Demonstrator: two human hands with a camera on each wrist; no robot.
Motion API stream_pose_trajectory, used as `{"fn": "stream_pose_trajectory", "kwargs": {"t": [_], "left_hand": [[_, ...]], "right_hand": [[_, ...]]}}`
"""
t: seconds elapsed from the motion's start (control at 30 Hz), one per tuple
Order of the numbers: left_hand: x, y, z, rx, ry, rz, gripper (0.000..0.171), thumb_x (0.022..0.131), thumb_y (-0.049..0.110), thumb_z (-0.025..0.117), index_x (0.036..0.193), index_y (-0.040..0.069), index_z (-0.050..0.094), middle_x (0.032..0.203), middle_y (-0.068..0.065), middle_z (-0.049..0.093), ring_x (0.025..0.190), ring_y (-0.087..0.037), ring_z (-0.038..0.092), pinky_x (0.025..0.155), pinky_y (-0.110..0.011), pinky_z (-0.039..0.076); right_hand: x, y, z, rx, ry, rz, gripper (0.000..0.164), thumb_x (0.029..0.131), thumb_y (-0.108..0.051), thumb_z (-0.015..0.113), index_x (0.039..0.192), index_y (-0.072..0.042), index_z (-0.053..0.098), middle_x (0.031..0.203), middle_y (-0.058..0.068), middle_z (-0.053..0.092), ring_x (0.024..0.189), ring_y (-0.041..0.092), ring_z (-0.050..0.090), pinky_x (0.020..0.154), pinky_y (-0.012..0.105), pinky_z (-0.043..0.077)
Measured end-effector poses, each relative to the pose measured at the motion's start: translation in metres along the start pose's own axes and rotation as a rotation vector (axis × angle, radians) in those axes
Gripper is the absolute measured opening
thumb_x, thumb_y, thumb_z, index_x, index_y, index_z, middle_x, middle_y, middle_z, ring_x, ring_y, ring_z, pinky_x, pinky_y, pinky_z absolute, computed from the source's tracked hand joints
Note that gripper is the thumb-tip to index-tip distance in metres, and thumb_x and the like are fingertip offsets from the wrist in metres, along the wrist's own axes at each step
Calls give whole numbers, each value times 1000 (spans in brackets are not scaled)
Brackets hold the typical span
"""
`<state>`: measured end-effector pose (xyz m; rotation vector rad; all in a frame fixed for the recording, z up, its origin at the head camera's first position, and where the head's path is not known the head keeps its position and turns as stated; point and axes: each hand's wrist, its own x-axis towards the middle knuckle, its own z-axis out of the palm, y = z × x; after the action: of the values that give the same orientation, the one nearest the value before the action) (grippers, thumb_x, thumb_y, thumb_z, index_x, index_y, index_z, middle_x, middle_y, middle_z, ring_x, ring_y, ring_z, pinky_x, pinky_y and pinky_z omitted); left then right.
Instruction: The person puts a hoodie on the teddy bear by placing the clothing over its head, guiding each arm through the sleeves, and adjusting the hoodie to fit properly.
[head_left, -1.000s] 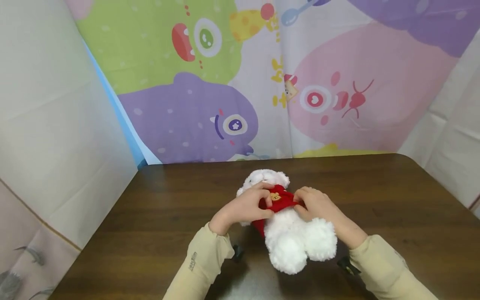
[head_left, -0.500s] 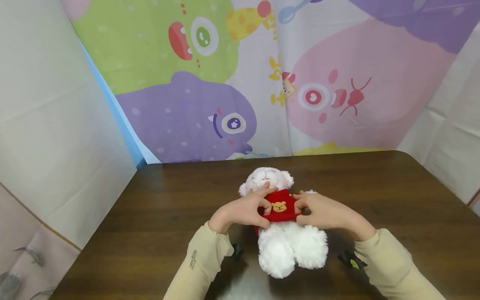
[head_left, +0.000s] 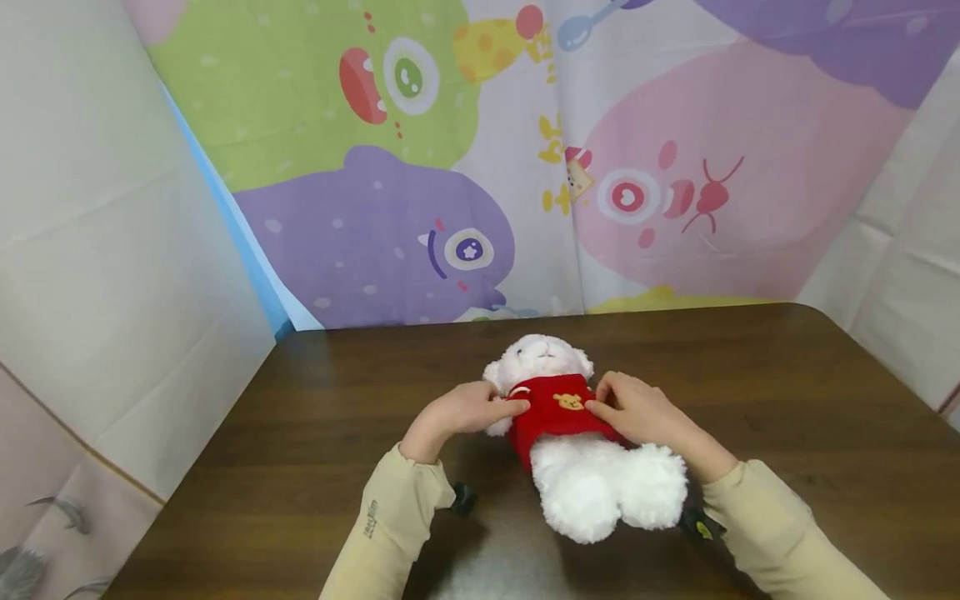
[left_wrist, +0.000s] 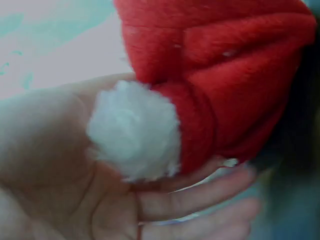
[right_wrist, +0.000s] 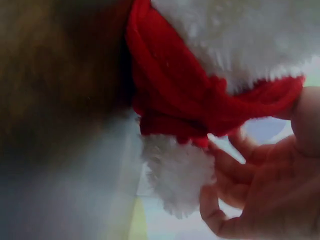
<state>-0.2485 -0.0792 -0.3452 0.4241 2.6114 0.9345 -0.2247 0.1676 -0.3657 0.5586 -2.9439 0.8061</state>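
Note:
A white plush teddy bear [head_left: 542, 357] lies on its back, head toward the far table edge. It wears a red shirt [head_left: 534, 429] with a small yellow bear patch. My left hand [head_left: 463, 408] is at the bear's side, thumb against the shirt front. In the left wrist view, the fingers extend under the red sleeve [left_wrist: 197, 130], and the white paw [left_wrist: 135, 130] rests over the palm. On the other side, my right hand [head_left: 645, 410] pinches the shirt's edge. The right wrist view shows that thumb at the stretched red hem [right_wrist: 250, 107], fingers curled beside the other paw [right_wrist: 177, 175].
The dark wooden table [head_left: 337, 417] extends around the bear. A patterned cartoon curtain [head_left: 547, 250] hangs behind its far edge. Pale sheets [head_left: 112, 250] stand at both sides. Dark wrist devices [head_left: 463, 498] sit under the sleeves.
My left hand has loosened from the shirt front and moved left to the bear's side. The shirt front now lies smoother. My right hand stays at its edge; the bear's legs have swung right.

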Motion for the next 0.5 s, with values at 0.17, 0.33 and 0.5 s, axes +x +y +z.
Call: {"fn": "stream_pose_trajectory", "kwargs": {"t": [0.17, 0.33, 0.5], "left_hand": [[6, -6, 3, -219, -150, -31, 48, 80, 42, 62, 113, 9, 52, 107, -1, 57, 97, -18, 52, 83, -39, 47], [14, -14, 5, -578, -216, 10, 45, 87, 30, 54, 120, -1, 50, 114, -8, 57, 104, -20, 52, 88, -47, 46], [22, -21, 10, -913, -193, 17, 34, 92, 22, 46, 117, -1, 52, 99, 0, 61, 90, -15, 57, 86, -47, 46]], "right_hand": [[1, 4, 3, -3, -70, 36, 38, 86, -30, 58, 110, 0, 51, 104, 14, 60, 92, 26, 56, 77, 47, 40], [-1, 9, 2, 124, -199, 12, 50, 90, -37, 51, 123, 0, 46, 115, 14, 57, 101, 25, 55, 85, 45, 46], [0, 9, 1, 220, -222, 32, 76, 79, -50, 62, 131, 0, 35, 119, 13, 51, 105, 25, 50, 84, 42, 48]]}}
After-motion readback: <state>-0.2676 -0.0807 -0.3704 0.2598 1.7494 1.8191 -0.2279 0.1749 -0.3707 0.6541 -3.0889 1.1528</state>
